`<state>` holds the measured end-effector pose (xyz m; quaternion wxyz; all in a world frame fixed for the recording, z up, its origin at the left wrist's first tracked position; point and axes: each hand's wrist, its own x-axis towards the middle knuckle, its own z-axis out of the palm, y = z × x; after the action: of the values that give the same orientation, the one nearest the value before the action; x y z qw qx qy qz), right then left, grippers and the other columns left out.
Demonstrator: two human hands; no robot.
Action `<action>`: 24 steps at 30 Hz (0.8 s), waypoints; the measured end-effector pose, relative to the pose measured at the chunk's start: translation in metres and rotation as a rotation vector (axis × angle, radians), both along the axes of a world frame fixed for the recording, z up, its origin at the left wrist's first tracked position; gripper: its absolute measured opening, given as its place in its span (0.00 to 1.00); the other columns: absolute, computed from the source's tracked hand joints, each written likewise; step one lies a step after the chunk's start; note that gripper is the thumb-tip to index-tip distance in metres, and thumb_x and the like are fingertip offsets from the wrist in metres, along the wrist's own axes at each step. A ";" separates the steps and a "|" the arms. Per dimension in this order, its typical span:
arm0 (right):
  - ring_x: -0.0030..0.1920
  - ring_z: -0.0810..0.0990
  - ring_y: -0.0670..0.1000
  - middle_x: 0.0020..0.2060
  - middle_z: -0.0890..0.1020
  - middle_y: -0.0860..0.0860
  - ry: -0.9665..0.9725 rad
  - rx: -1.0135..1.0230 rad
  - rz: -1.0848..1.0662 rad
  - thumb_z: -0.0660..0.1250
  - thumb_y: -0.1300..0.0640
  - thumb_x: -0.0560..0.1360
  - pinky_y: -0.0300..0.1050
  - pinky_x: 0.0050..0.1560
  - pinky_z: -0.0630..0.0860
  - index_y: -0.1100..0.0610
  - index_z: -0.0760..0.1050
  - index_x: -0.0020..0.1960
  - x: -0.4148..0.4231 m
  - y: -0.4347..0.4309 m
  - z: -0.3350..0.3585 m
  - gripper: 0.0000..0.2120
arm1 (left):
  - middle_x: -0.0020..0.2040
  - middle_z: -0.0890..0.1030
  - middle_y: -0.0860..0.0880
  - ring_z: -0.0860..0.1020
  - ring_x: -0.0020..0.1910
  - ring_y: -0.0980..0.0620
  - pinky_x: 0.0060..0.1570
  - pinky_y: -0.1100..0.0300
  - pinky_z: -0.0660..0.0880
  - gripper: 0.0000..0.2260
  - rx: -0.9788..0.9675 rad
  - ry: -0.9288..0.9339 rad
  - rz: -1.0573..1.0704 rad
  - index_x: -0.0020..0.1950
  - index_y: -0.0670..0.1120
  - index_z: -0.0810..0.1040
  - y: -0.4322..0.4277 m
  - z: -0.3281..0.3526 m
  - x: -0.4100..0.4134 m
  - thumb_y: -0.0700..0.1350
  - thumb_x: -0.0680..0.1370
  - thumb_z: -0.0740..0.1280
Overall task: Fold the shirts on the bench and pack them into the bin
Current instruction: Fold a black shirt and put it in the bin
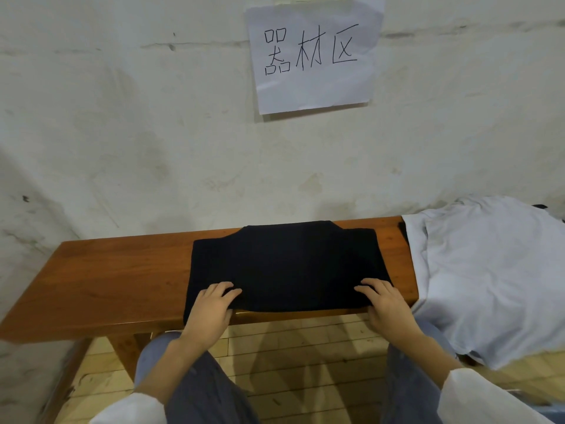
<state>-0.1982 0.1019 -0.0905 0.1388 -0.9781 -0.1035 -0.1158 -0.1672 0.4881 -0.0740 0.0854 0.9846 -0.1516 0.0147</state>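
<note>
The dark shirt [284, 264] lies folded flat mid-bench [122, 276], with its near edge hanging over the front. Your left hand [211, 310] pinches that edge at the left corner, fingers curled on top and thumb at the hem. Your right hand [388, 310] is on the right corner with fingers bent on the cloth. Its thumb is hidden, so can't tell grip from press. The white shirt [489, 276] is draped over the bench's right end, just beside the dark one.

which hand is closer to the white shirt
Right. The right hand holds the black shirt at the corner beside the white shirt; the left hand holds its opposite corner, farther away.
</note>
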 end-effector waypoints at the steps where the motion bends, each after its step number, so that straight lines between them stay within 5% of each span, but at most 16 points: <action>1: 0.51 0.80 0.54 0.52 0.80 0.52 0.007 -0.004 0.005 0.75 0.70 0.59 0.47 0.49 0.76 0.56 0.80 0.55 -0.001 0.004 0.000 0.25 | 0.64 0.74 0.49 0.72 0.63 0.48 0.62 0.54 0.68 0.22 0.007 0.001 0.003 0.68 0.49 0.74 -0.003 0.004 0.000 0.36 0.74 0.66; 5: 0.50 0.79 0.52 0.53 0.81 0.50 0.084 -0.076 -0.025 0.69 0.66 0.72 0.44 0.49 0.76 0.54 0.81 0.57 0.004 0.010 0.015 0.16 | 0.55 0.75 0.51 0.73 0.54 0.52 0.51 0.61 0.71 0.22 -0.049 0.032 0.099 0.60 0.48 0.77 -0.011 0.020 -0.001 0.29 0.72 0.62; 8: 0.50 0.77 0.50 0.53 0.79 0.50 0.193 0.069 -0.121 0.58 0.63 0.80 0.41 0.50 0.73 0.56 0.79 0.57 0.006 0.013 0.034 0.13 | 0.45 0.77 0.50 0.76 0.47 0.50 0.43 0.59 0.73 0.16 -0.073 0.024 0.124 0.48 0.47 0.79 -0.011 0.033 -0.004 0.29 0.71 0.61; 12: 0.36 0.75 0.47 0.38 0.78 0.51 0.118 0.267 -0.311 0.57 0.63 0.79 0.38 0.36 0.71 0.55 0.75 0.45 -0.003 0.020 0.055 0.10 | 0.40 0.79 0.50 0.77 0.39 0.50 0.38 0.56 0.75 0.12 -0.183 -0.020 0.239 0.45 0.45 0.79 -0.012 0.051 -0.015 0.30 0.72 0.62; 15: 0.33 0.76 0.53 0.32 0.78 0.54 0.006 0.301 -0.341 0.59 0.66 0.75 0.48 0.35 0.75 0.59 0.77 0.40 -0.008 0.021 0.068 0.10 | 0.33 0.78 0.50 0.76 0.31 0.50 0.30 0.57 0.72 0.12 -0.271 -0.202 0.258 0.39 0.43 0.80 -0.010 0.062 -0.027 0.27 0.69 0.65; 19: 0.27 0.71 0.50 0.25 0.73 0.51 -0.137 0.347 -0.319 0.60 0.67 0.72 0.39 0.27 0.63 0.59 0.72 0.31 -0.022 0.020 0.085 0.12 | 0.27 0.75 0.51 0.71 0.25 0.54 0.24 0.66 0.65 0.14 -0.319 -0.381 0.204 0.31 0.42 0.76 -0.006 0.080 -0.041 0.23 0.64 0.67; 24: 0.22 0.63 0.44 0.22 0.66 0.46 -0.323 0.337 -0.233 0.49 0.55 0.69 0.35 0.25 0.57 0.57 0.67 0.28 -0.045 0.014 0.100 0.14 | 0.26 0.70 0.51 0.68 0.24 0.54 0.26 0.70 0.60 0.13 -0.399 -0.545 0.169 0.27 0.41 0.72 -0.005 0.090 -0.060 0.26 0.66 0.61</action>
<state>-0.2427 0.1155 0.0095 0.2673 -0.9153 0.0098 -0.3012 -0.2272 0.4835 0.0155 0.2310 0.9176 -0.0810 0.3132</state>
